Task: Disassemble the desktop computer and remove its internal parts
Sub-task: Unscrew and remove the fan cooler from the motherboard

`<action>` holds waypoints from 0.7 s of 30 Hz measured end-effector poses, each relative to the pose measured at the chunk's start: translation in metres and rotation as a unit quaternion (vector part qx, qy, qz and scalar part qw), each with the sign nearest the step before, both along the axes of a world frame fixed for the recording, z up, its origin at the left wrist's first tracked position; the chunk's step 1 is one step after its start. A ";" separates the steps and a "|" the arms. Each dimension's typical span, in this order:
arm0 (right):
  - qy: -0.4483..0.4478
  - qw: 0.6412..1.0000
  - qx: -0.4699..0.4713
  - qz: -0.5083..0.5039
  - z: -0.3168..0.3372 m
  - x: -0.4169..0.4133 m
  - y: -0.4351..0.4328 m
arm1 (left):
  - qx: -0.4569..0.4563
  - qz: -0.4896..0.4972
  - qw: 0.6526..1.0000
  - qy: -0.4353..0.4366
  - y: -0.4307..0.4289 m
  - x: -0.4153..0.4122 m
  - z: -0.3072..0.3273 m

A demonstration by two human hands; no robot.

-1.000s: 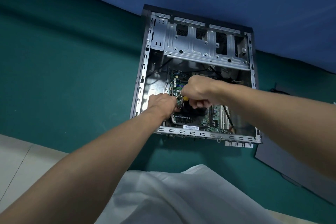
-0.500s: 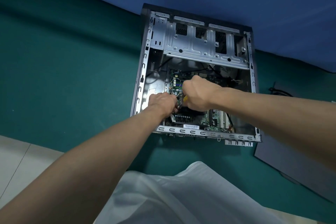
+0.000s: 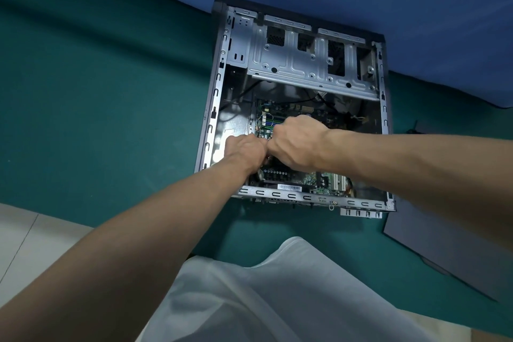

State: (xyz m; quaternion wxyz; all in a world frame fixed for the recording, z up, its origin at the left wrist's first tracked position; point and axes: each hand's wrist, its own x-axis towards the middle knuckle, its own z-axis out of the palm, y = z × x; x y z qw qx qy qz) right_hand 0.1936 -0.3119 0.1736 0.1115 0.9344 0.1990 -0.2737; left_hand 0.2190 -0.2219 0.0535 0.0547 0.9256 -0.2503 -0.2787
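The open desktop case (image 3: 305,198) lies on its side on a green mat. Its green motherboard (image 3: 280,110) sits in the bottom, and a bare metal drive cage (image 3: 299,64) spans the far end. Both my hands are inside, over the middle of the board, knuckles touching. My right hand (image 3: 298,144) is clenched in a fist around a tool that it hides; only earlier did its yellow handle show. My left hand (image 3: 244,150) is curled beside it with its fingertips hidden underneath. A dark cooler (image 3: 277,169) shows just below the hands.
A grey side panel (image 3: 444,247) lies flat on the mat (image 3: 111,97) to the right of the case. A black cable (image 3: 415,127) lies beyond it. A blue wall rises behind the case. My white shirt (image 3: 277,300) fills the near foreground, and pale floor tiles (image 3: 33,236) are at the left.
My right hand has rolled over toward the left and closed against my left hand, hiding the yellow handle and the small part that showed between them.
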 end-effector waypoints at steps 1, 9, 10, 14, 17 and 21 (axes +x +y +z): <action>0.012 0.998 0.035 -0.052 -0.001 0.002 -0.002 | -0.001 -0.003 1.000 0.001 0.000 0.001 -0.001; 0.206 0.691 0.207 -0.661 -0.002 0.017 -0.012 | -0.002 -0.035 0.999 0.012 0.001 0.002 0.000; 0.215 0.704 0.193 -0.649 -0.002 0.018 -0.012 | -0.003 -0.036 0.999 0.014 0.001 0.002 -0.001; 0.126 0.935 0.041 -0.329 0.003 0.014 -0.004 | -0.003 -0.024 1.000 0.017 0.001 0.002 -0.002; 0.031 0.999 -0.033 0.000 0.007 0.002 -0.004 | 0.001 -0.005 1.000 0.010 0.000 0.000 0.000; 0.047 0.994 0.043 -0.089 0.001 0.005 -0.003 | -0.015 0.007 1.000 0.007 0.000 0.000 0.000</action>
